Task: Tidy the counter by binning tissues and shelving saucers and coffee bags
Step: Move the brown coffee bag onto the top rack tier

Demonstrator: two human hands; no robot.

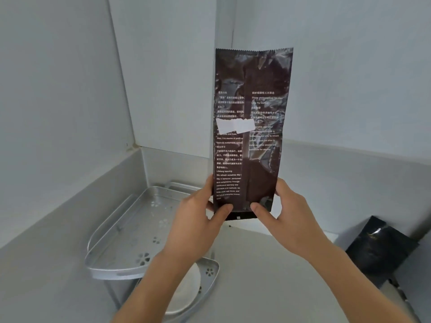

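Note:
A tall dark brown coffee bag (251, 127) with white print and a white label stands upright in the air in front of the corner wall. My left hand (198, 220) grips its lower left edge and my right hand (286, 217) grips its lower right edge, thumbs on the printed face. Below and left is a silver corner shelf rack; its upper tier (121, 243) holds nothing. On the lower tier (211, 278) lies a white saucer (186, 292), partly hidden by my left forearm.
A second black coffee bag (382, 250) leans against the wall at the right on the grey counter (268, 276). Grey walls meet in a corner behind the rack. A dark object shows at the lower right edge.

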